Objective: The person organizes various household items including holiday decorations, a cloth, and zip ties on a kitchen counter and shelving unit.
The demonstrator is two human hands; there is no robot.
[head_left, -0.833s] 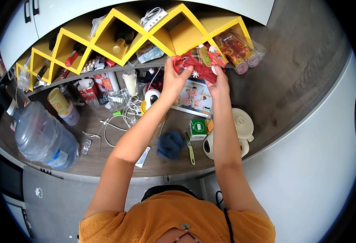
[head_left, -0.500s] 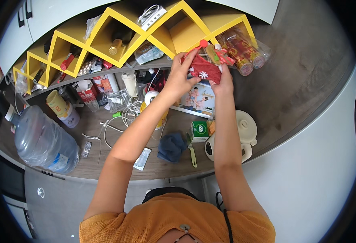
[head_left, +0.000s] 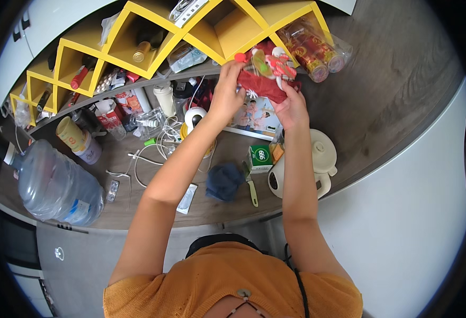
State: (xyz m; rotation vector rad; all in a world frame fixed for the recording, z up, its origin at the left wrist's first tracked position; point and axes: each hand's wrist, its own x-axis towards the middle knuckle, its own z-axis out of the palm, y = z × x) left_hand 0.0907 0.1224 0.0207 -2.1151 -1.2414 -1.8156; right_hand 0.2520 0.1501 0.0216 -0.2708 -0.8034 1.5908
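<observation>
Gripping both ends: left hand [head_left: 226, 95] and right hand [head_left: 291, 108] clasp a red fabric pouch with small ornaments [head_left: 265, 79], raised at the mouth of the yellow zigzag shelf [head_left: 212, 37]. Looks not yet stowed; placement remains. Below the hands: cluttered wooden counter [head_left: 153, 206], white kettle [head_left: 317, 164], blue cloth [head_left: 223, 181].

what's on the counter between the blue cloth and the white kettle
In the head view, a green-handled tool lies between the blue cloth and the white kettle, with a small green box just behind it.
</observation>
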